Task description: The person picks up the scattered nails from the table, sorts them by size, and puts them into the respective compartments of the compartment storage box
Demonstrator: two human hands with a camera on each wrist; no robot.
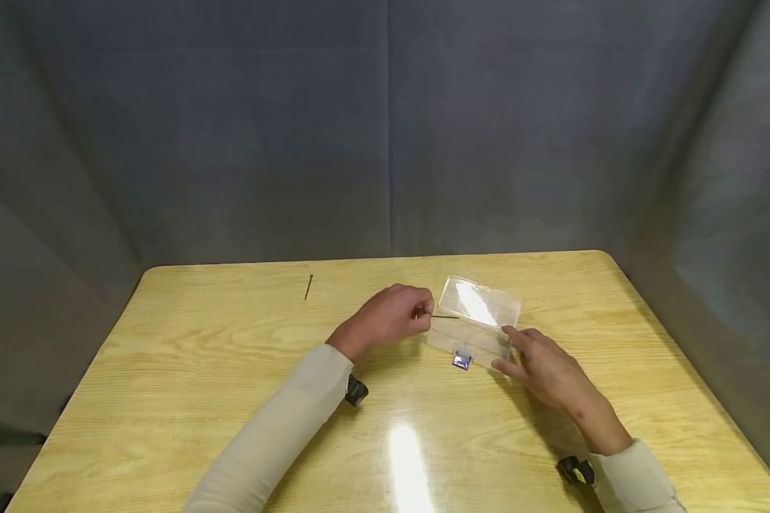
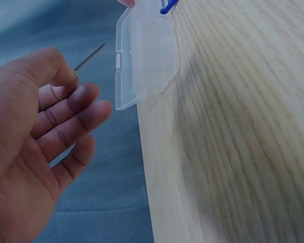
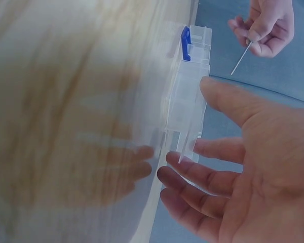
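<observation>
My left hand [image 1: 394, 313] pinches a thin dark nail [image 1: 445, 316] between thumb and index finger, its pointed end toward the right. In the left wrist view the nail [image 2: 90, 56] sticks out past the fingertips, and the other fingers are loosely bent. Below and right of it, a clear plastic box [image 1: 439, 336] lies with its lid [image 1: 510, 308] folded back. A blue latch [image 1: 461, 359] hangs at its front. My right hand [image 1: 545, 367] holds the box's right end, thumb at the front corner and index finger near the lid's hinge side.
A second nail [image 1: 309, 287] lies at the back left of the wooden table [image 1: 231, 342]. Grey curtains [image 1: 263, 142] hang behind the table and at both sides. Light glares off the lid and the table's front.
</observation>
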